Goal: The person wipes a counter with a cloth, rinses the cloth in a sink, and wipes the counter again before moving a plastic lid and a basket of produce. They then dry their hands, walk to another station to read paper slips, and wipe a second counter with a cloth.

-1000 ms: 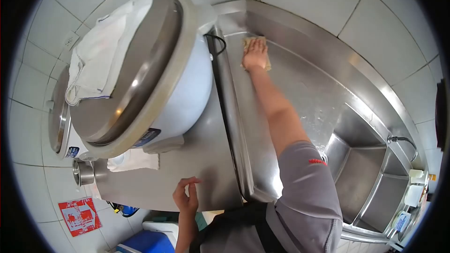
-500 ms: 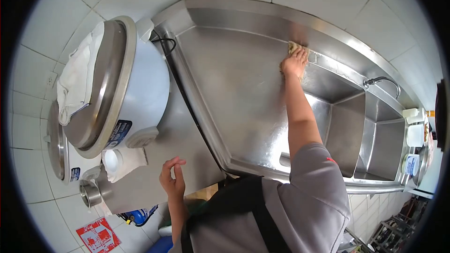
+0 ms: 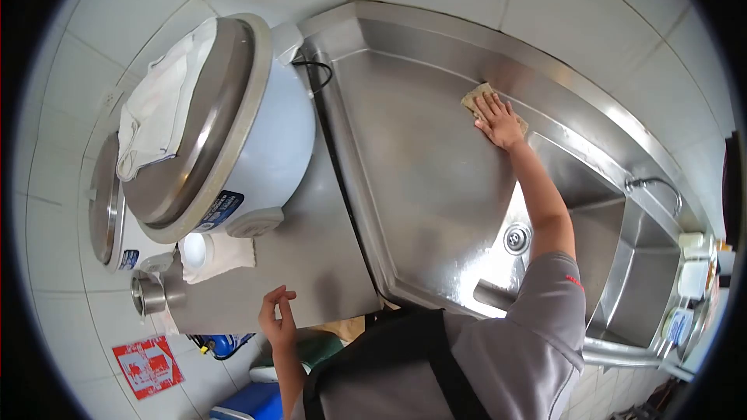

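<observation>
My right hand (image 3: 499,120) lies flat with its fingers spread, pressing a yellowish-brown cloth (image 3: 472,96) onto the steel sink counter (image 3: 420,155). The cloth shows on both sides of the hand, close to the back edge and the corner of the first basin (image 3: 556,163). Over at the lower left, my left hand (image 3: 278,315) hangs in the air in front of the steel table (image 3: 311,280). Its fingers are loosely bent and apart, with nothing in them.
A large rice cooker (image 3: 292,132) with a white folded cloth (image 3: 167,101) on its lid stands at the left. Near it are a white bowl (image 3: 197,250) and a metal container (image 3: 148,294). A faucet (image 3: 657,183) rises behind the basins; tubs (image 3: 692,278) stand far right.
My right hand has slid the cloth along the counter's back edge, leftward away from the basin, and its fingers are more spread. My left hand stays raised. The camera view has shifted.
</observation>
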`<state>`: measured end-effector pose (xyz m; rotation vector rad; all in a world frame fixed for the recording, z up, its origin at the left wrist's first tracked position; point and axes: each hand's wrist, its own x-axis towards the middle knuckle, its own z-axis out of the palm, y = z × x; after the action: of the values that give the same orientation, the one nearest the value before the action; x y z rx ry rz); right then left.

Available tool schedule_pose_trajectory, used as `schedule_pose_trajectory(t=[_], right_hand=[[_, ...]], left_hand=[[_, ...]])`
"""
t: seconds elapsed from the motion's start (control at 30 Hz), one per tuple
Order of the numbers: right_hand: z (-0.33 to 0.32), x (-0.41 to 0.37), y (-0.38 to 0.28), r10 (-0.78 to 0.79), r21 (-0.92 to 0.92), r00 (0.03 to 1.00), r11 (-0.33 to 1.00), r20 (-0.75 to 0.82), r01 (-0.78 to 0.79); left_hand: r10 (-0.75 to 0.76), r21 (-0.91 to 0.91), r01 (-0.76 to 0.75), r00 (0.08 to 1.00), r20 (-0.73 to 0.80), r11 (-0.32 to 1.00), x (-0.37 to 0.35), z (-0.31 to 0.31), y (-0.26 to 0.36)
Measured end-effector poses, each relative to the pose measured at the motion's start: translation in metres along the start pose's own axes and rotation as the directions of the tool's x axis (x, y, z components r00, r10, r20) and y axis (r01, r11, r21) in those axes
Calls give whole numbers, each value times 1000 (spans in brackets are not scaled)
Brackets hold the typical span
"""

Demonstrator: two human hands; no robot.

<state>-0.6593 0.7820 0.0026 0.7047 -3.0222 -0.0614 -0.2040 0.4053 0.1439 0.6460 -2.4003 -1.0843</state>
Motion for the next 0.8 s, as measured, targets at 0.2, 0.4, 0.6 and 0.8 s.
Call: schedule_pose_trajectory(t=[0.2,0.4,0.6,0.8], right_hand=[[15,70,-90,-299,118,945,942,-130,314],[-8,-44,-162,-755,246,646,609,-111,755],[-26,-209,-171,-863,424,506,450,-21,786],[-38,-309,-100,-735,451,678,599,-19,662]], left_hand=[[-50,-23,49,998,-29,999,-12,10,8],[71,0,-71,997,32,998,-7,21,36],[144,-139,-131,986,84,981,-17,29,28],[137,-181,-120,987,87,976,-45,21,3]])
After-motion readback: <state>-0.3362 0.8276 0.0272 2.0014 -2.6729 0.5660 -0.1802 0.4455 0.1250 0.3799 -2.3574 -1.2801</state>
